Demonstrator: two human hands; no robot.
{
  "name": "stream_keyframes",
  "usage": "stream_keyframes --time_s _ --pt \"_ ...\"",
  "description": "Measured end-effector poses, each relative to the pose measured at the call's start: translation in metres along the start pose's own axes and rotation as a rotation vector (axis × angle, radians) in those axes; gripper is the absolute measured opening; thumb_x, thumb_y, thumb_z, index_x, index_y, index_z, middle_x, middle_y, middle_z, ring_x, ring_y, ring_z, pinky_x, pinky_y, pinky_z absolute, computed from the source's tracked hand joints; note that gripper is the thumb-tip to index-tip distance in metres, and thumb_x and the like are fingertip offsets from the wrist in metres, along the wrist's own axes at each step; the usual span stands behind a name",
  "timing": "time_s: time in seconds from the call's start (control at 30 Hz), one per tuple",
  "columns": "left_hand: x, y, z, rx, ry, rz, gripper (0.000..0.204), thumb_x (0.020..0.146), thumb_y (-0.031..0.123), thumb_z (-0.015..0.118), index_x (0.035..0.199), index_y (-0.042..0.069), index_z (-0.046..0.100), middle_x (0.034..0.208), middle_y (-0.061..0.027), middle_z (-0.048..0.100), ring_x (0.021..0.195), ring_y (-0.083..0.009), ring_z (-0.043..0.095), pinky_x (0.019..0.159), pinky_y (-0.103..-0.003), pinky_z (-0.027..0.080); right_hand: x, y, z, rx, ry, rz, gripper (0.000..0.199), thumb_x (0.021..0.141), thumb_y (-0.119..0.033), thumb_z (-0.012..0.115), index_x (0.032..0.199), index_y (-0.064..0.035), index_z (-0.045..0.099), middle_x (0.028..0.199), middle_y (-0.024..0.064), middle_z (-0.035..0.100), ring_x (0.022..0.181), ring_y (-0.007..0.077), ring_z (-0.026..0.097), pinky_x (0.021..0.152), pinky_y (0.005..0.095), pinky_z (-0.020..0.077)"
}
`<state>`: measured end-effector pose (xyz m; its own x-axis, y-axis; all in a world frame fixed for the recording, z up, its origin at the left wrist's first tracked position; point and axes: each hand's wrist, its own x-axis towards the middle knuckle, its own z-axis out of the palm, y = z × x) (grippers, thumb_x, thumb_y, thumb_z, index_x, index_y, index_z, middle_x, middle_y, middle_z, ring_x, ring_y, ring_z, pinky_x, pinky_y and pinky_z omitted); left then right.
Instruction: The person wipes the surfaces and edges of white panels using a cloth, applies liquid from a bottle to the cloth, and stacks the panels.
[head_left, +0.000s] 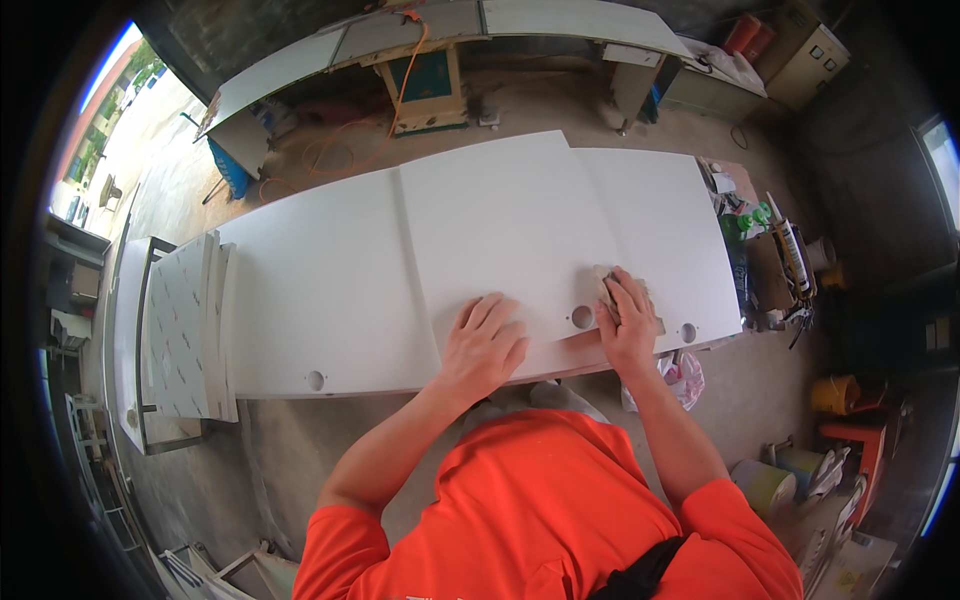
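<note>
Three white panels lie side by side in front of me, the middle panel overlapping its neighbours. My left hand rests flat near the front edge of the middle panel, fingers a little apart and holding nothing. Under my right hand is a crumpled beige cloth, pressed onto the white surface around the middle panel's right edge. The fingers cover much of the cloth. Just left of that hand is a round hole. The right panel and left panel each have a similar hole near the front edge.
Stacked boards stand at the left end. A box of tools, green-capped bottles and a sealant tube crowd the right end. Behind is a long bench with an orange hose. A plastic bag sits below the front edge.
</note>
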<state>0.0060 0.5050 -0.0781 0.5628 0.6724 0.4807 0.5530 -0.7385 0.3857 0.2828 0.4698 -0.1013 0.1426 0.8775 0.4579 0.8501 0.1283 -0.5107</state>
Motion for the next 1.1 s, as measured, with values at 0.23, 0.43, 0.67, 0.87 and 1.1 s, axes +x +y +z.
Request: stream_keyframes --time_s 0.23,0.43,0.67,0.87,1.1 --pt "0.009 0.011 -0.003 0.160 -0.053 -0.044 0.031 0.090 0.023 0.075 0.115 0.005 0.072 0.137 -0.0127 0.065 0.132 -0.0350 0.058 0.113 -0.054 0.045 -0.001 -0.001 0.001 0.010 0.031 0.011 0.041 0.095 -0.020 0.073 0.132 -0.0021 0.069 0.146 0.0160 0.064 0.130 0.0391 0.062 0.112 0.0520 0.0459" --pt "-0.031 0.016 -0.022 -0.266 -0.260 0.088 0.051 0.093 0.029 0.074 0.132 -0.003 0.063 0.150 -0.0211 0.056 0.145 -0.0392 0.047 0.122 -0.056 0.035 0.018 0.015 -0.004 0.079 -0.065 0.088 0.042 0.097 -0.015 0.068 0.135 0.0016 0.065 0.140 0.0212 0.066 0.128 0.0418 0.062 0.110 0.0487 0.0483" --pt "-0.081 -0.001 -0.038 0.180 -0.017 -0.605 0.093 0.095 0.046 0.070 0.154 -0.015 0.035 0.159 -0.0388 0.037 0.151 -0.0556 0.032 0.128 -0.061 0.019 0.050 0.003 0.018 -0.052 -0.125 0.003 0.037 0.095 -0.011 0.063 0.130 0.0008 0.068 0.128 0.0230 0.070 0.118 0.0444 0.064 0.104 0.0503 0.0523" --pt "-0.180 0.033 -0.071 0.120 0.230 -0.723 0.085 0.092 0.034 0.078 0.151 -0.014 0.041 0.153 -0.0351 0.046 0.146 -0.0479 0.041 0.122 -0.054 0.031 -0.002 -0.064 0.022 -0.243 -0.206 -0.322 0.040 0.086 -0.012 0.068 0.124 -0.0003 0.070 0.119 0.0211 0.072 0.112 0.0400 0.068 0.097 0.0513 0.0548" --pt "-0.222 0.013 -0.094 -1.196 0.879 -1.421 0.021 0.096 0.003 0.073 0.115 -0.006 0.070 0.107 -0.0090 0.076 0.089 -0.0168 0.073 0.079 -0.032 0.060 0.000 -0.095 0.026 0.169 -0.417 -0.269 0.022 0.094 -0.010 0.065 0.113 -0.0006 0.069 0.098 0.0158 0.074 0.089 0.0317 0.073 0.078 0.0424 0.0577"
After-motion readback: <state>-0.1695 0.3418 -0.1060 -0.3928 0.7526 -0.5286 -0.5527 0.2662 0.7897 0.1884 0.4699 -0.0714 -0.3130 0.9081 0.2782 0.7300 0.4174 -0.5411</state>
